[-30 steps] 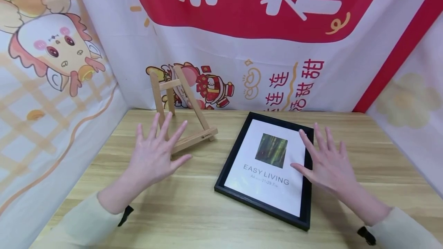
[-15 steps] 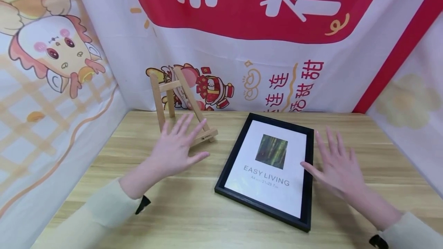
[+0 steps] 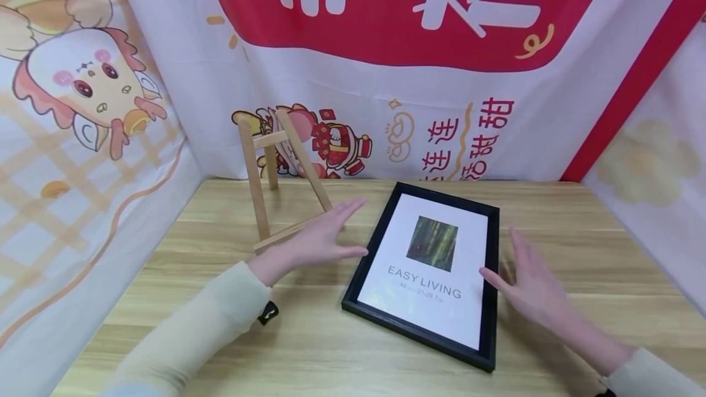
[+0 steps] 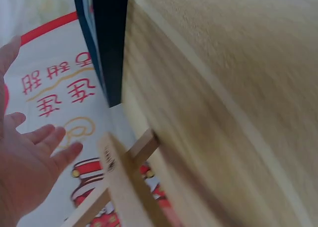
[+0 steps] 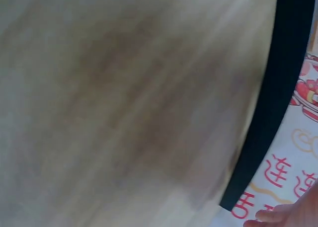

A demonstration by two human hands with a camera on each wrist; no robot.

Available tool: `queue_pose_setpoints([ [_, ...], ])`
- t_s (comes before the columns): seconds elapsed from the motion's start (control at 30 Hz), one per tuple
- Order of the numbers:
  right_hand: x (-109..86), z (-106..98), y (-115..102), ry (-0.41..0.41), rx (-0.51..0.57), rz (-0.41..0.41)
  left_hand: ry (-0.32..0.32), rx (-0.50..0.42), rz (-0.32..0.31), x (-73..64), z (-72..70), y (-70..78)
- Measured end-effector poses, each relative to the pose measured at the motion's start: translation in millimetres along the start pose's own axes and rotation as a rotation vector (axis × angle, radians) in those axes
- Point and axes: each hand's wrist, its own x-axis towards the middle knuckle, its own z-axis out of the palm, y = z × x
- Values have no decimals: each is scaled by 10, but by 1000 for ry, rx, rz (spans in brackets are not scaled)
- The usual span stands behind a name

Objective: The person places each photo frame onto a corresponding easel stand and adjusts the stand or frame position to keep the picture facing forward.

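A black picture frame lies flat on the wooden table, its white insert printed "EASY LIVING" below a small dark green picture. My left hand, fingers straight and thumb apart, hovers at the frame's left edge and hides part of a small wooden easel. On the other side, my right hand is held with straight fingers, its thumb tip overlapping the right border. Neither hand holds anything. In the left wrist view the frame's side rises beyond the easel's ledge; the right wrist view shows the opposite side.
The easel stands upright at the back left of the table. A white cloth with red lettering hangs behind the table, and printed cloths enclose the left and right sides.
My left hand has moved right, from in front of the easel to the frame's left edge, turning sideways. My right hand has shifted slightly right and down and turned sideways. Frame and easel stay put.
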Motion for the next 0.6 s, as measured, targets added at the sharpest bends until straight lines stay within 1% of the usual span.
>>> queue_pose_setpoints([
  [0.07, 9, 34, 17, -30, 26, 33, -10, -79, -12, 71, 51, -22],
  [0.17, 27, 81, 47, -60, 49, 73, -42, -179, -34, 171, 120, -50],
  [0.3, 39, 130, 99, -91, 80, 91, -89, -273, -72, 287, 217, -96],
  [0.43, 25, 158, 151, -107, 115, 73, -134, -316, -114, 372, 313, -145],
  [0.6, 14, 174, 195, -105, 136, 59, -165, -308, -149, 438, 393, -200],
])
